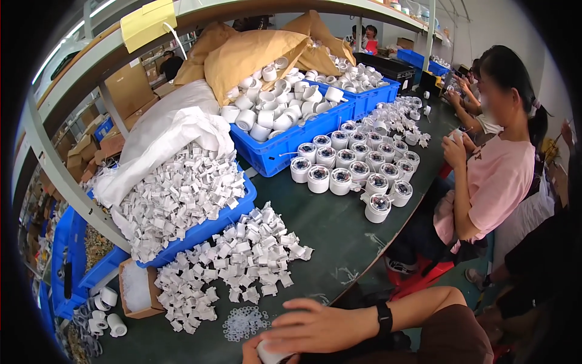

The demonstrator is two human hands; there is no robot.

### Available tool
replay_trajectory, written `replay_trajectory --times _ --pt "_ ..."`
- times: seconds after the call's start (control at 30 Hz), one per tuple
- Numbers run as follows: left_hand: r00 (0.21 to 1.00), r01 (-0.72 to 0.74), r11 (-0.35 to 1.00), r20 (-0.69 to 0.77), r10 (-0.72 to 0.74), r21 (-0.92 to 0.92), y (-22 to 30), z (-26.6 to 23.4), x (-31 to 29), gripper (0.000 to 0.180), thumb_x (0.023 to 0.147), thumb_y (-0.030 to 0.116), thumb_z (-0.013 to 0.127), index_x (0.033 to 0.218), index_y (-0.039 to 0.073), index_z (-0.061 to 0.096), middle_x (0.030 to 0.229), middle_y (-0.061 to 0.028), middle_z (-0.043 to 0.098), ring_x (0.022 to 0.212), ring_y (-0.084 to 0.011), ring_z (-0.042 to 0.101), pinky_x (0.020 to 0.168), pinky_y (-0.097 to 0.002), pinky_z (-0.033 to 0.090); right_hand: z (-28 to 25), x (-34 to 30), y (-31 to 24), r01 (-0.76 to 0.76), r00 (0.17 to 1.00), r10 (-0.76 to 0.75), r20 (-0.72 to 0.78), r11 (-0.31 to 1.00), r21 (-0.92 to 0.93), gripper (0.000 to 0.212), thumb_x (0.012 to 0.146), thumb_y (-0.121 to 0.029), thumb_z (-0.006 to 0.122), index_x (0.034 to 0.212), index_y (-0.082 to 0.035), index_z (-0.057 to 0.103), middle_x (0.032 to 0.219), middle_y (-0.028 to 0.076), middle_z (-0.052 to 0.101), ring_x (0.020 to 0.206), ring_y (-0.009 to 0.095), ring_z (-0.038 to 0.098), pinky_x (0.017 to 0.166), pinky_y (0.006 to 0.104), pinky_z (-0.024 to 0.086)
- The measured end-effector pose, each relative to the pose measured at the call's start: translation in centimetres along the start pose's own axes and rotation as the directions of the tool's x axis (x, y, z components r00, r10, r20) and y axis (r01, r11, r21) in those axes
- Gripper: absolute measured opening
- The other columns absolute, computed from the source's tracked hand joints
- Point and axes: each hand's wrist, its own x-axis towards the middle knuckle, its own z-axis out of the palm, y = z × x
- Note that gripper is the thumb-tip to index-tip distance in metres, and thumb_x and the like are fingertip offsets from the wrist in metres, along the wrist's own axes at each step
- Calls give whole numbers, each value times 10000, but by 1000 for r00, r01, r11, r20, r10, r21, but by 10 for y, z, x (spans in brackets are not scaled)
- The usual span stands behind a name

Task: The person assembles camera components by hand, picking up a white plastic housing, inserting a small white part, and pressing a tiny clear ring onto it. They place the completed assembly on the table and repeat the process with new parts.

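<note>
At the lower edge, my right hand (321, 327), with a black band on its wrist, bends its fingers over a white round plastic housing (271, 353). Only a finger or so of my left hand (250, 350) shows beside that housing, closed against its left side; the picture's edge cuts off the rest. Just left of my hands lies a small pile of translucent plastic rings (244, 323). Beyond it spreads a heap of small white plastic clips (254, 252). Farther along the table stand rows of white round housings with circuit boards and wires inside (345, 159).
Blue crates (267, 159) of white cups and a crate of clips (188, 200) line the table's far side under a shelf. A small cardboard box (138, 291) stands at left beside white cylinders (116, 324). At right sits a co-worker in pink (500, 176), holding a part.
</note>
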Motion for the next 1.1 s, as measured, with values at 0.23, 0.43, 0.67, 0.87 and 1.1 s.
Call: replay_trajectory --times 0.23,0.43,0.67,0.87,1.1 --pt "916 -256 964 -335 220 -66 -38 19 -11 593 774 45 823 1273 -15 508 1203 -193 558 1111 -305 577 995 -420 462 22 8 -5 -490 819 506 270 371 789 243 1001 -146 671 1222 -50 638 995 54 656 830 98 618 753 270 516" --pt "880 -297 903 -277 385 309 -43 11 -10 559 822 46 756 1327 -10 524 1262 -232 536 1171 -432 509 1052 -492 401 34 27 -9 -488 772 552 316 194 851 114 1019 -108 620 1107 -36 630 987 71 677 910 157 683 815 296 536" --pt "862 -273 925 -360 357 264 -43 15 -3 416 924 153 660 1277 -37 548 1253 -252 522 1162 -427 510 1038 -488 409 37 31 -11 -489 812 557 173 488 723 141 1010 -120 623 1141 -74 649 1032 87 688 943 277 697 832 338 554" --pt "860 -259 911 -354 369 320 -43 15 2 384 938 180 620 1250 -39 578 1238 -264 534 1145 -441 527 1025 -489 425 37 30 -11 -322 898 416 -142 842 432 152 970 -98 655 1113 -48 673 1005 114 673 915 324 669 803 381 558" --pt "832 -261 918 -413 371 299 -32 20 7 262 970 110 543 1164 -48 625 1105 -263 604 1017 -452 575 920 -482 478 51 23 -20 -525 726 687 -20 573 629 122 970 -75 668 1081 -29 689 1002 87 678 866 232 673 745 333 541"
